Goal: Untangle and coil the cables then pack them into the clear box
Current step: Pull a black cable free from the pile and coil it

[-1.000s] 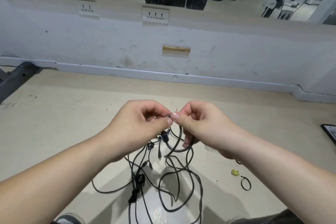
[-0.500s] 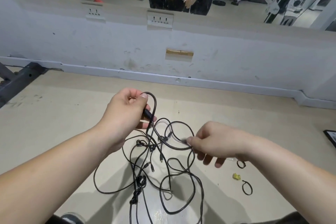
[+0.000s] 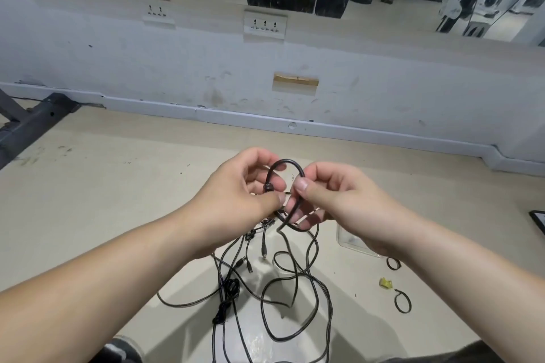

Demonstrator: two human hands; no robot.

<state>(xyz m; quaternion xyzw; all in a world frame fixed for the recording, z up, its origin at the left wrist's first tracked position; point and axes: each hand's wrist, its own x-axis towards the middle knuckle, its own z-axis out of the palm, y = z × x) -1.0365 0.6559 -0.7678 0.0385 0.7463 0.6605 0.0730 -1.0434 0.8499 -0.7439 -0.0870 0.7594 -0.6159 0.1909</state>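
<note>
A tangle of thin black cables [image 3: 283, 298] lies on the beige floor below my hands, with several plugs dangling from it. Between my hands a small loop of black cable [image 3: 287, 163] arches upward. My left hand [image 3: 236, 200] pinches one side of it near a plug, thumb against fingers. On the other side, my right hand [image 3: 333, 200] pinches the cable where the loop closes. The clear box [image 3: 346, 237] lies on the floor, mostly hidden behind my right hand.
Two small black cable ties [image 3: 402, 300] and a yellow scrap [image 3: 385, 283] lie on the floor at the right. A dark flat object [image 3: 538, 222] sits at the right edge. A grey wall with sockets [image 3: 265, 25] and a mirror stands ahead; a metal frame [image 3: 32, 124] is at left.
My hands were together, then spread apart pulling cable out. Now they have come back together, with a small loop of cable formed between them.
</note>
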